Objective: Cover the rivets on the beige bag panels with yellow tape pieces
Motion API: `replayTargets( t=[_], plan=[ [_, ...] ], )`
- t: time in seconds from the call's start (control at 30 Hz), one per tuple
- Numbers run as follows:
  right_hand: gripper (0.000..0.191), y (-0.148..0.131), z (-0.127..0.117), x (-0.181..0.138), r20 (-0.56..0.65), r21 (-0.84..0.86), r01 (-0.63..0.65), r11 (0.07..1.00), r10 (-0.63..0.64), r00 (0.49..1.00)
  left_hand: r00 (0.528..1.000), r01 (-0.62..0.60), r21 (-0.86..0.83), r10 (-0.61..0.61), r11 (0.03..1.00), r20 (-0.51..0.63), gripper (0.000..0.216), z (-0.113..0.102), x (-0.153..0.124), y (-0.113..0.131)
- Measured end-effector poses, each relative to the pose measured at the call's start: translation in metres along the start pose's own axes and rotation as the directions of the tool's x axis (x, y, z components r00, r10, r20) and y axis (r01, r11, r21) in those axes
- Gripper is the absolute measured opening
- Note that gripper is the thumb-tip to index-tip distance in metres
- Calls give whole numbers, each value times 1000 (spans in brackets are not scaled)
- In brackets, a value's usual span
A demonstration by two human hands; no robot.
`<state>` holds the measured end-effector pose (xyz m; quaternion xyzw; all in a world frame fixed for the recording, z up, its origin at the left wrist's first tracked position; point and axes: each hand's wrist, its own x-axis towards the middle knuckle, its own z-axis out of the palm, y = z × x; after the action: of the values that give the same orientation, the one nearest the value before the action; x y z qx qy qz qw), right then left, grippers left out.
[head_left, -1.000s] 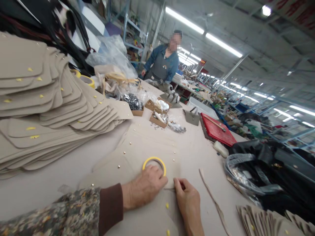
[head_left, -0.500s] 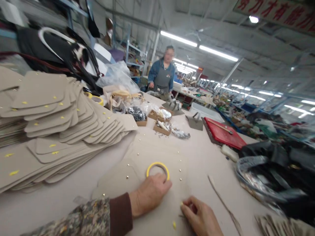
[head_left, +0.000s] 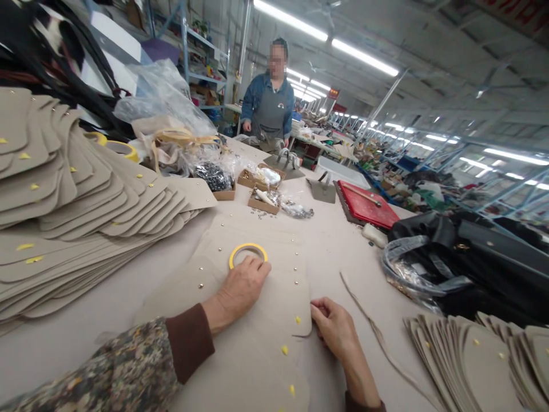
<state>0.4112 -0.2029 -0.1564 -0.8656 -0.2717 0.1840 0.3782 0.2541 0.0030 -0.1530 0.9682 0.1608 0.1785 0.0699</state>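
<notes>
My left hand (head_left: 241,289) is closed on the near side of a roll of yellow tape (head_left: 249,248), which lies over a beige panel (head_left: 253,309) with small metal studs along its sides. My right hand (head_left: 337,327) is at the panel's right edge, thumb and forefinger together and the other fingers curled under. Whatever they pinch, if anything, is hidden. A small yellow tape piece (head_left: 298,320) sticks to the panel close to that corner. More yellow bits show on the beige pieces nearer me.
Stacked beige panels (head_left: 98,194) fill the left side; more pieces (head_left: 458,355) fan out at lower right. Beyond are small boxes of hardware (head_left: 263,200), a red board (head_left: 366,205) and black bags (head_left: 472,257). A strip (head_left: 377,332) lies at right. A person (head_left: 270,103) stands across the table.
The view has shifted, so most things sit further left and higher. My right hand has moved off the panel's surface to its right edge; a yellow piece now shows there. My left hand stays at the roll.
</notes>
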Motion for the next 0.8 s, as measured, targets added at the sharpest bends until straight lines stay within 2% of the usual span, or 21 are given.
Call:
replayTargets(
  t=[0.17, 0.33, 0.4, 0.53, 0.6, 0.7, 0.8],
  plan=[
    [29, -4, 0, 4, 49, 30, -97, 995, 96, 994, 1000, 0, 6, 0, 1000, 9, 19, 1, 1, 1],
    [15, -5, 4, 11, -39, -98, 13, 995, -17, 999, 999, -28, -27, 29, 999, 28, 19, -1, 0, 4],
    [17, -4, 6, 14, -50, -104, 2, 995, -7, 999, 997, -65, -53, 67, 996, 40, 19, -2, -4, 6],
    [29, -1, 4, 14, -38, 11, -41, 999, 41, 998, 984, -163, -117, 169, 980, 46, 19, -4, -14, 9],
    [36, -2, 2, 8, -90, 131, -44, 990, 56, 994, 977, -207, -158, 213, 966, 23, 19, -5, -17, 10],
    [39, -11, -2, -6, -193, 290, 66, 955, -10, 981, 965, -260, -230, 259, 938, -36, 19, -9, -19, 14],
    [31, -26, 0, -23, -171, 294, 259, 920, -215, 961, 940, -339, -358, 294, 870, -176, 22, -12, -20, 20]
  ],
)
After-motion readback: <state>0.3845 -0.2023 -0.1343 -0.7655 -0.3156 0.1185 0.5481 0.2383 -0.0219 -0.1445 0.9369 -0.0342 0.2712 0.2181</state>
